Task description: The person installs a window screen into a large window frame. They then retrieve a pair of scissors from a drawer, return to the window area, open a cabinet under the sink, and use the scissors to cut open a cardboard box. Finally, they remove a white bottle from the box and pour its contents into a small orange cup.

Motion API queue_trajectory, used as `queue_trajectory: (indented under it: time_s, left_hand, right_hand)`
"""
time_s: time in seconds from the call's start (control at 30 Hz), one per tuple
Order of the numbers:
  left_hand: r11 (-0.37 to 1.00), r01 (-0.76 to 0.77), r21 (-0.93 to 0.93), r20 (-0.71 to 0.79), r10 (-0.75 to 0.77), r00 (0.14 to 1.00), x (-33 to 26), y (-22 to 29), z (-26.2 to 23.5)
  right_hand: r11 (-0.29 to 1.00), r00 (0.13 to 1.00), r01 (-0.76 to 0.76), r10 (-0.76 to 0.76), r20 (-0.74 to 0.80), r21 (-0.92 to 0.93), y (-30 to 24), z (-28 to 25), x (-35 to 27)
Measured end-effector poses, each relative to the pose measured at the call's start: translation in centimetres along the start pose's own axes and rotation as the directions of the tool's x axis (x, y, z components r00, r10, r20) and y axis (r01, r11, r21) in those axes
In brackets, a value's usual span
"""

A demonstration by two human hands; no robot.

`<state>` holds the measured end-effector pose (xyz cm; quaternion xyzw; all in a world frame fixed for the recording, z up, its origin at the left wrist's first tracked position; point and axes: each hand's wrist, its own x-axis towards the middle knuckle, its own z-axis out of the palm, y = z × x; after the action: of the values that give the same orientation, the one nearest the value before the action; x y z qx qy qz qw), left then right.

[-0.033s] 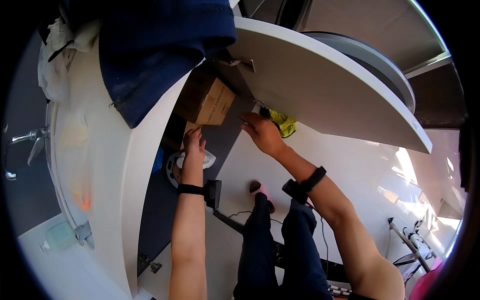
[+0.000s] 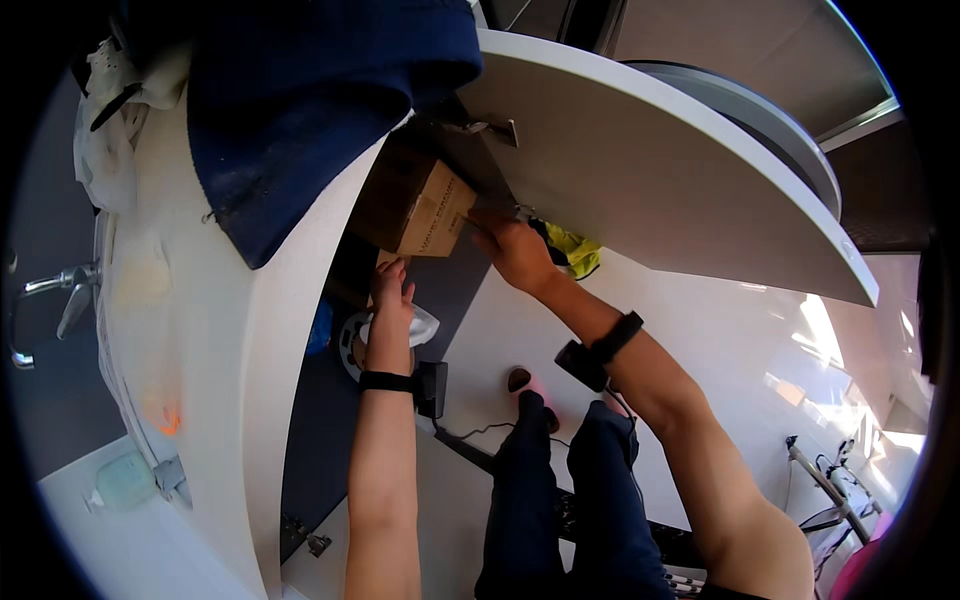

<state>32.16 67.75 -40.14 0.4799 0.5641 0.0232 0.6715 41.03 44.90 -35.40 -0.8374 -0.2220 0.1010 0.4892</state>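
Observation:
A brown cardboard box (image 2: 440, 210) sits inside a low cabinet, with printing on its side. Just below its near edge is my left hand (image 2: 391, 290), fingers extended and a little apart, holding nothing I can see. My right hand (image 2: 520, 255) is at the box's right side, fingers bent toward it and thumb apart from them. Its fingertips come up against the box's edge; whether they press on it I cannot tell. Beside my left wrist lie a white plastic bag (image 2: 424, 326) and a round grey object with holes (image 2: 350, 345), partly hidden by my arm.
The cabinet door (image 2: 680, 170) hangs open on the right. Dark blue cloth (image 2: 300, 120) drapes over the countertop (image 2: 215, 400). A yellow-green cloth (image 2: 572, 250) lies on the floor by the door. At left are a faucet (image 2: 70, 285) and a clear bottle (image 2: 125, 472).
My right hand has moved left, from beside the box up to its right edge. My left hand stays just under the box. The whole view has shifted slightly.

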Motion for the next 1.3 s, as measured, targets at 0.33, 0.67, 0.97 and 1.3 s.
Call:
queue_trajectory:
  time_s: [0.33,0.67,0.97,1.3]
  left_hand:
    - [0.997,-0.071,-0.029,-0.053,0.070,0.996,9.2,1.8,-0.2]
    - [0.992,-0.128,0.016,0.007,0.128,0.992,9.9,-0.4,-0.8]
    - [0.576,-0.503,0.644,0.095,0.593,0.800,12.8,8.9,-1.2]
    - [-0.124,-0.551,0.825,0.511,0.579,0.635,21.7,15.4,-2.6]
  right_hand:
    - [0.945,0.989,-0.132,0.147,0.029,-0.299,2.5,10.6,16.0]
    - [0.967,0.969,-0.222,0.205,-0.136,-0.129,4.7,9.6,13.1]
    - [0.976,0.991,-0.134,0.134,-0.015,-0.170,3.2,9.6,12.7]
    - [0.977,0.996,-0.066,0.051,-0.078,-0.203,5.3,9.6,12.4]
